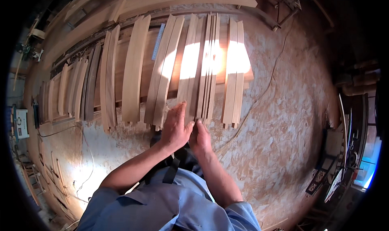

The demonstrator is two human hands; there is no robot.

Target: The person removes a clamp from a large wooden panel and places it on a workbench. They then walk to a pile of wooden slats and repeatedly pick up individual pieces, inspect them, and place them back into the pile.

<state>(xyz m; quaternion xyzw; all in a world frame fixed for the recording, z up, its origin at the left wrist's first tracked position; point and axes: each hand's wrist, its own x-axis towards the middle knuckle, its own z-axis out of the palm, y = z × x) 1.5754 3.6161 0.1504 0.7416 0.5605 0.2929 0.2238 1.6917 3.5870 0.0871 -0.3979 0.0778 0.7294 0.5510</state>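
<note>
Long wooden strips lie side by side across a wide plank (154, 81). At the near end of a pair of wooden strips (187, 95) is my left hand (175, 129), its fingers stretched out and its thumb apart, touching the wood. Close beside it, my right hand (200, 140) is closed at the end of a brown wooden strip (198, 83), thumb on top and fingers mostly hidden. Just right of that strip stands a tight bundle of narrow strips (209, 81). Another pair of strips (232, 97) lies farther right. Bright light washes out their middles.
More strips (108, 81) and darker pieces (91, 81) line the plank to the left. A blue-white ruler (158, 41) lies among them. Long boards (186, 1) rest at the back. A cord (265, 94) crosses the stained floor (279, 121). A white box-shaped device (21, 123) stands far left.
</note>
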